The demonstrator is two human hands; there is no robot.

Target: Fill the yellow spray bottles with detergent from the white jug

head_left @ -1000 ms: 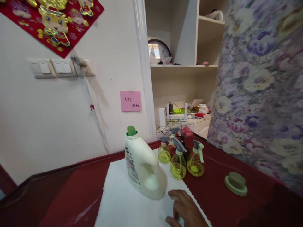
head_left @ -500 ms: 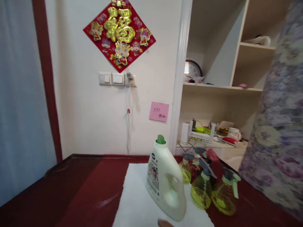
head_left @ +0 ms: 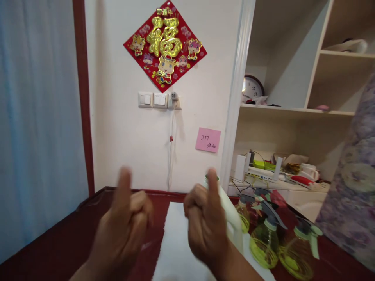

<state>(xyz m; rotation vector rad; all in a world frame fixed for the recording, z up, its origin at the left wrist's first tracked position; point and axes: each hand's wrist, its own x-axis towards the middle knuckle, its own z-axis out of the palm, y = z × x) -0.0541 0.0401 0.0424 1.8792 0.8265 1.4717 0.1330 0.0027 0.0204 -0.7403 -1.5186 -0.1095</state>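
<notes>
My left hand [head_left: 120, 228] is raised over the left of the table, its fingers curled into a fist and the thumb pointing up. The same thumb-up fist is made by my right hand [head_left: 206, 222], held in front of a pale green detergent bottle [head_left: 233, 212]. Neither hand shows anything in it. The bottle stands upright on a white sheet [head_left: 172, 238], its label and much of its body covered by my right hand. At its top the open-looking neck is partly visible behind the thumb.
Several spray bottles [head_left: 265, 242] with yellow-green liquid stand right of the detergent bottle on the dark red table [head_left: 70, 246]. A shelf unit [head_left: 293, 111] holds a clock [head_left: 252, 86] and a white router [head_left: 258, 171]. A floral curtain [head_left: 348, 187] hangs at the right.
Both hands have come up into view as thumb-up fists; before, only a fingertip showed at the bottom edge. The view has turned slightly left, so the scene sits farther right.
</notes>
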